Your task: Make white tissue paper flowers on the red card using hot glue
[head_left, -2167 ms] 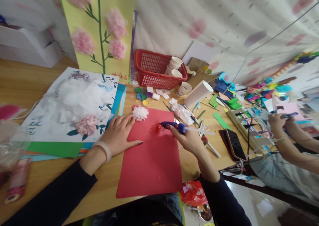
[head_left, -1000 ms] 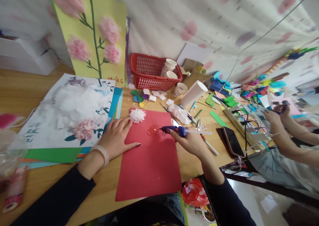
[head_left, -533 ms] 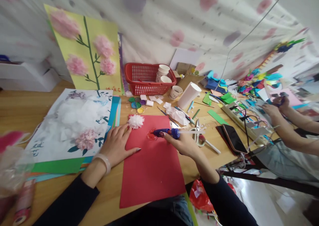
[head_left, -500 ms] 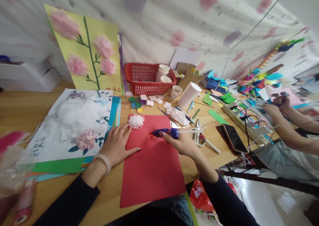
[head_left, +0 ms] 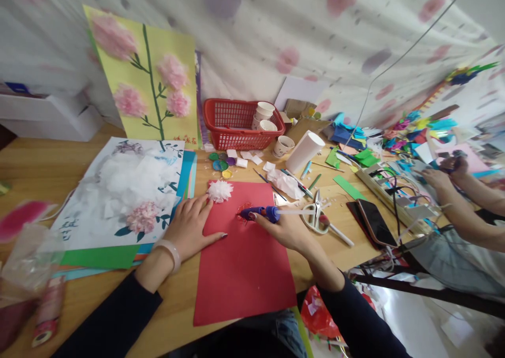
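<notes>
— On the tabletop's (head_left: 47,169) near edge lies a flat red card sheet (head_left: 244,263); why is the left hand (head_left: 192,226) spread on it?
— Seemingly to pin it: palm down, fingers splayed, clasping nothing. The right hand's (head_left: 290,231) grip is closed around a blue glue gun (head_left: 260,212), nozzle touching a glossy red patch (head_left: 243,209) on the sheet.
— And nearby?
— A white tissue-paper flower (head_left: 220,190) sits at the sheet's top corner; white-handled scissors (head_left: 315,216) lie just right.

A wooden table (head_left: 47,163) carries it all: red card sheet (head_left: 244,274) flat at the near edge, flower picture (head_left: 122,190) left, red basket (head_left: 240,124) at the back, phone (head_left: 373,221) right, scissors (head_left: 315,216) beside it.
</notes>
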